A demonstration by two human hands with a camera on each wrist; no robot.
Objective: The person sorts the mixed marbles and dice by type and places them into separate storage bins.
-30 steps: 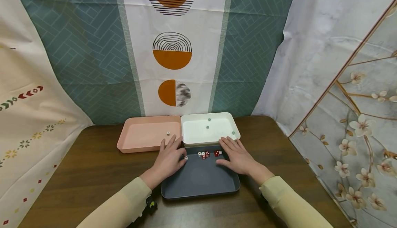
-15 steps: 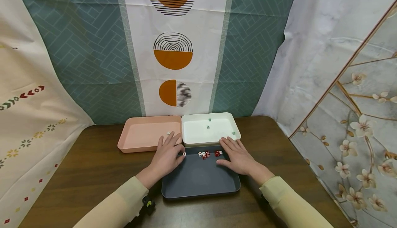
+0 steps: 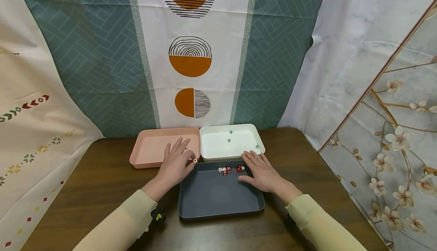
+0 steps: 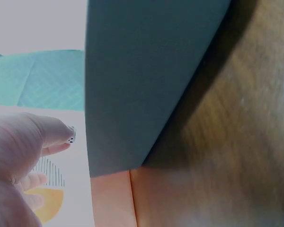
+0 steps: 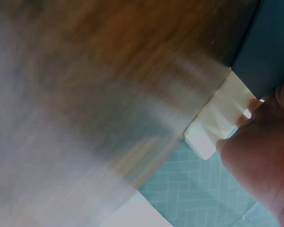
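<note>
My left hand [image 3: 173, 166] pinches a white die [image 3: 195, 160] between thumb and index finger, above the front right corner of the pink tray [image 3: 150, 164]. In the left wrist view the die [image 4: 72, 135] shows dark pips at the thumb tip. Another white die inside the pink tray is mostly hidden behind the fingers. My right hand [image 3: 261, 173] rests with spread fingers over the right rear edge of the dark grey tray [image 3: 220, 201]. Several red dice [image 3: 239, 168] and white dice [image 3: 220, 170] lie along that tray's far side, left of the right thumb.
Behind the grey tray stands a white tray [image 3: 218, 150] with small greenish dice [image 3: 229, 140] in it, touching the pink tray's right side. All trays stand on a brown wooden table [image 3: 102, 190]. A patterned cloth [image 3: 191, 103] hangs right behind the table.
My left hand has lifted the white die out of the grey tray and carried it left and away from me to the pink tray. The right hand has stayed in place.
</note>
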